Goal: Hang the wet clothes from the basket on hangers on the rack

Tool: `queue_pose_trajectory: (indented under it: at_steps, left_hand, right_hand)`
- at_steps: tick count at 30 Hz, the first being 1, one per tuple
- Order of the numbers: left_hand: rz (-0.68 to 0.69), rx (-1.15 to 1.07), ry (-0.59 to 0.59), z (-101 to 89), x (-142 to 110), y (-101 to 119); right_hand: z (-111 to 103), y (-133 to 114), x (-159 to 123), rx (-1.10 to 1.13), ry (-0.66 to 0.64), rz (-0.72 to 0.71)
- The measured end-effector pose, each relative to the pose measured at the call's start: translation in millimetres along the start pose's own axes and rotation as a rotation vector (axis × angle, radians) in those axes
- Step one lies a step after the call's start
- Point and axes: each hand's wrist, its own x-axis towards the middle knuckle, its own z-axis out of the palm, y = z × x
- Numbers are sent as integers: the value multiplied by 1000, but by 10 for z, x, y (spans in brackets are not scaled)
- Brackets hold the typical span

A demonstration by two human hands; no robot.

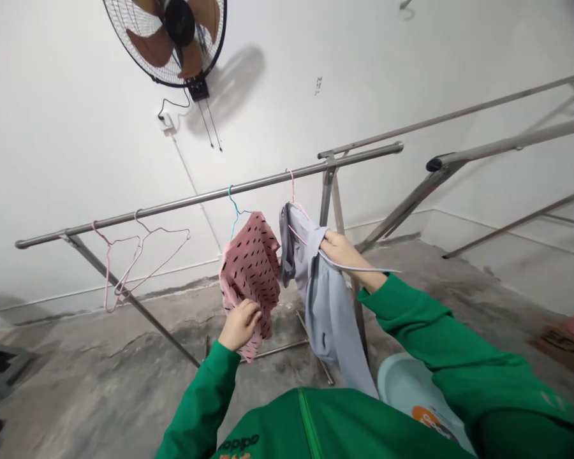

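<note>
Centrally, in the head view, a pink garment with black dash print (249,274) hangs from a teal wire hanger (235,207) hooked over a stainless-steel drying rail (210,194). The left hand (240,324), in a green sleeve (205,395), is closed on the garment's lower edge. Just right of it, a pale blue-grey garment (325,306) hangs from a pink wire hanger (291,186). The right hand (347,250) is curled over the garment's upper edge, gripping the cloth and apparently a thin hanger arm. Two bare pink wire hangers (124,268) hang farther left on the rail. A pale teal basin (411,389) lies below the right forearm; a black-caged fan (165,38) is mounted on the white wall behind. Technique: cloth seated evenly across both hanger arms, with the hook kept over the rail, is likely to hang without slipping.
</note>
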Motion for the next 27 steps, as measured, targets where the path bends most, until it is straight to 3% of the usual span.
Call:
queue_pose_trajectory:
  at_steps: [4,8,12,13,15,17,20,24,27]
  left_hand:
    - [-18,53,-181,46,-159,-50]
    - [34,22,-381,-63,-237,-42]
    - [63,-115,-346,-378,-261,-24]
    - [69,-147,-303,-484,-258,-31]
    - [73,-206,-148,-703,-223,-80]
    - [45,-259,121,-897,-120,-189]
    - [-36,-342,533,-1045,177,-446]
    - [-108,-290,653,-894,521,-611]
    - [-53,-121,769,-600,450,-315]
  right_hand:
    - [282,214,-328,29,-61,37]
    - [442,486,-954,181,-111,123]
    - [304,790,-1489,196,-464,488]
    - [229,834,-1552,184,-474,552]
    - [72,846,-1571,155,-307,563]
    - [-45,749,-1468,131,-83,469]
    - [-82,459,-1184,87,100,268]
    - [92,87,-732,-40,170,-60]
    - [306,-18,-387,-149,137,-176]
